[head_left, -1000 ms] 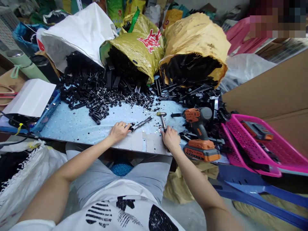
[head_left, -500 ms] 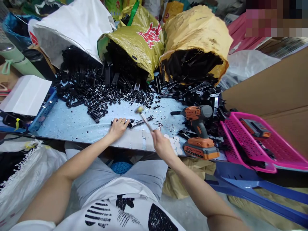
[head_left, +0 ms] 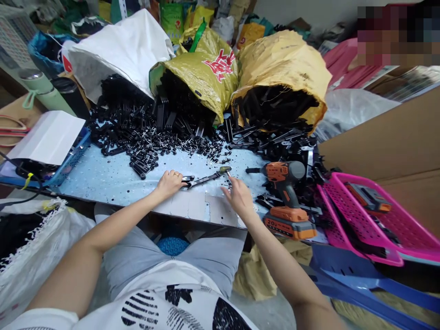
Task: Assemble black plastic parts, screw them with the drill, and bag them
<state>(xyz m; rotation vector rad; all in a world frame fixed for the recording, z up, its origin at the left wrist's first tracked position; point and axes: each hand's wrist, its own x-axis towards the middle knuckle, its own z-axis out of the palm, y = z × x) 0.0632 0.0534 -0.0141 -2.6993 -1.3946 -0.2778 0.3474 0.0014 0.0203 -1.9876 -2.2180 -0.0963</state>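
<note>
My left hand (head_left: 169, 184) presses on the near part of the table, its fingers closed over one end of a black hinged strip (head_left: 206, 178). The strip's long arm reaches out to the right past my fingertips. My right hand (head_left: 239, 198) grips a small hammer, with most of the handle hidden by the fingers. The hammer head (head_left: 225, 169) is at the strip's far right end; whether they touch I cannot tell. Beyond both hands lies a heap of small black parts and metal pins (head_left: 158, 142).
Three sacks of black parts lie open at the back: a white one (head_left: 117, 41), a green-gold one (head_left: 195, 73) and a yellow one (head_left: 285, 59). An orange cordless driver (head_left: 287, 197) stands at the right, beside pink baskets (head_left: 360, 201). A blue basket (head_left: 74, 158) is at left.
The raised hammer has come down and to the right, with its head now at the strip's right end. My left hand stays on the strip. The view has tilted up slightly.
</note>
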